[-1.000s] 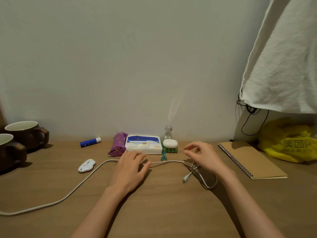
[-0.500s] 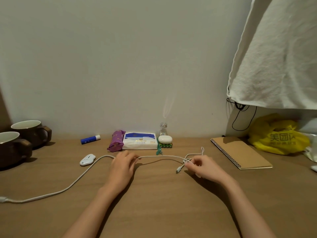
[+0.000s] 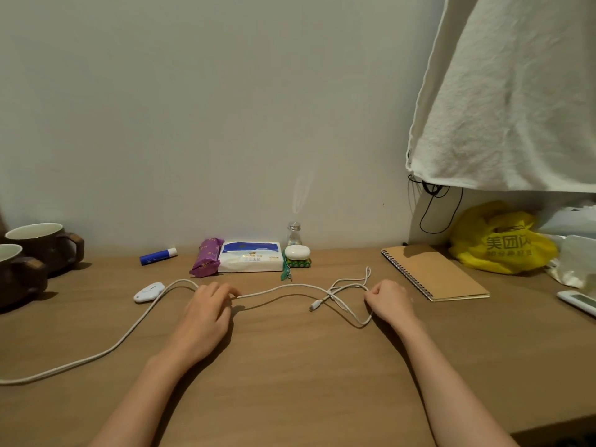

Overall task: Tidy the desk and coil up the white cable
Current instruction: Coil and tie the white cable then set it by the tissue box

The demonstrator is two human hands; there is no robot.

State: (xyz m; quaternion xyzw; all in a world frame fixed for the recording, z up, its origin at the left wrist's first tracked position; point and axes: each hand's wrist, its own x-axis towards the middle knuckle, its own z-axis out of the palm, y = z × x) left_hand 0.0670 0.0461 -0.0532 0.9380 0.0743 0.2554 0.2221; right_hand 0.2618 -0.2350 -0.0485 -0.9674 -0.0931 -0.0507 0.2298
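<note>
Mugs (image 3: 45, 245): two brown, pale inside, far left of desk (image 3: 290, 366), one in front of the other, handles to the right.
White cable (image 3: 96, 356): enters at left edge, runs up and right across the wood, bends just beside a small white oval device (image 3: 149, 291), passes under left hand, sags between both hands, ends in loose loops at right hand; plug end (image 3: 316, 305) lying on the desk left of those loops.
Glue stick (image 3: 158, 256): blue with white cap, lying near the wall, behind the oval device.
Purple packet (image 3: 206, 261): tilted, touching left end of tissue pack (image 3: 250, 261).
Left hand (image 3: 206, 314): palm down, fingers curled and closed on the cable, which emerges at the fingertips.
Tissue pack: white with blue top, flat against the wall line, behind the left hand.
White case (image 3: 297, 252): resting on a row of green batteries (image 3: 298, 262); small glass bottle (image 3: 293, 233) just behind; green strip hanging at tissue pack's right end.
Right hand (image 3: 388, 301): loosely fisted, fingers closed on cable loops; one loop rising behind the knuckles, another drooping below toward the wrist.
Notebook (image 3: 435, 274): spiral-bound, brown cover, flat, right of right hand, apart from it.
Yellow bag (image 3: 503, 243): crumpled, behind notebook, printed characters on front.
White cloth (image 3: 509, 101): hanging at top right, black cord looped beneath its hem.
White gadget (image 3: 577, 301): partly cut off at right edge.
</note>
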